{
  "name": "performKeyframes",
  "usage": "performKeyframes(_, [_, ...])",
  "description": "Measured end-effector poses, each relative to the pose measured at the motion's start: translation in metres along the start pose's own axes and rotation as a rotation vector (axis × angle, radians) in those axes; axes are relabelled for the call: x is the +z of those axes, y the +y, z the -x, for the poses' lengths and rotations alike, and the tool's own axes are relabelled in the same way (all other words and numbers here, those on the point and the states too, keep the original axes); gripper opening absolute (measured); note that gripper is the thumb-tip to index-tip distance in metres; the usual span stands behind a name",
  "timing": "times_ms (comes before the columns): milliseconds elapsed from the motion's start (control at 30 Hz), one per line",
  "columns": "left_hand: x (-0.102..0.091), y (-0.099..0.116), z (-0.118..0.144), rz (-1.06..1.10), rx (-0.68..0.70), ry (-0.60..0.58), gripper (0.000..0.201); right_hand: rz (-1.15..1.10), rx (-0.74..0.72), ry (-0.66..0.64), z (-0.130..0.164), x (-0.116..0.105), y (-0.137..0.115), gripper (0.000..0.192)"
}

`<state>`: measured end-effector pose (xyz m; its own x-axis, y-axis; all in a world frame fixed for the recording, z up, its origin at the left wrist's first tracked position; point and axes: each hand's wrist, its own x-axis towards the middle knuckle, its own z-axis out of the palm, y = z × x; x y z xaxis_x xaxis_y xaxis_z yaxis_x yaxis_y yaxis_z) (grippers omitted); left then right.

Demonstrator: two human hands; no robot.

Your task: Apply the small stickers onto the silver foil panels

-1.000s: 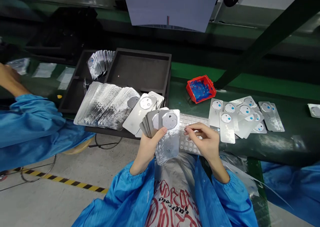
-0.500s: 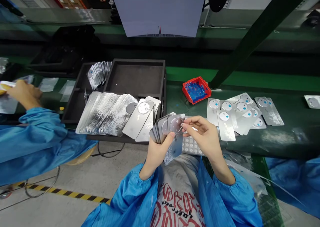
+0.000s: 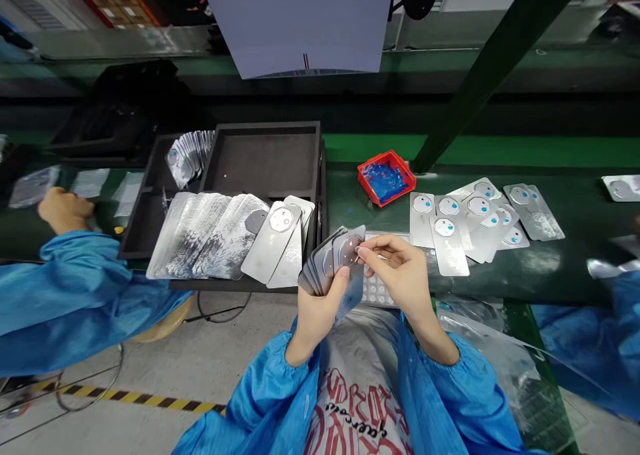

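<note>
The fanned stack of metal plates [image 3: 327, 263] sits in my left hand [image 3: 317, 308], above my lap, its lower ends hidden by my palm. My right hand [image 3: 400, 275] pinches something tiny against the front plate, too small to identify.

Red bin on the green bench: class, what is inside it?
The red bin holds a heap of small blue pieces, filling most of its floor. Whatever lies beneath that heap is covered, and the pieces are too small to identify.
</note>
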<state>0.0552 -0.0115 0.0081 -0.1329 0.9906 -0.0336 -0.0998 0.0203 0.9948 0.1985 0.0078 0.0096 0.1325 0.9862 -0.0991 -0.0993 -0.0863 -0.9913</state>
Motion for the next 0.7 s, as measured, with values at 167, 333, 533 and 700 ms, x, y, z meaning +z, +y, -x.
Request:
performKeyframes(167, [-0.001,-0.006,0.001,-0.035,0.06,0.014,0.032,-0.005,0.051,-0.025,-0.001,-0.001,-0.002,0.038])
performKeyframes(333, [-0.007,-0.013,0.005,-0.037,0.045,0.038,0.023,0.085,0.049,-0.091,-0.007,-0.009,-0.004,0.045])
performKeyframes(533, [-0.034,-0.004,0.001,0.185,-0.217,0.356,0.031,0.194,-0.037,-0.257,-0.019,0.003,-0.022,0.044])
performKeyframes(700, [-0.086,0.033,-0.011,0.434,-0.026,0.547,0.041,0.003,-0.074,-0.277,-0.047,0.036,-0.029,0.051])
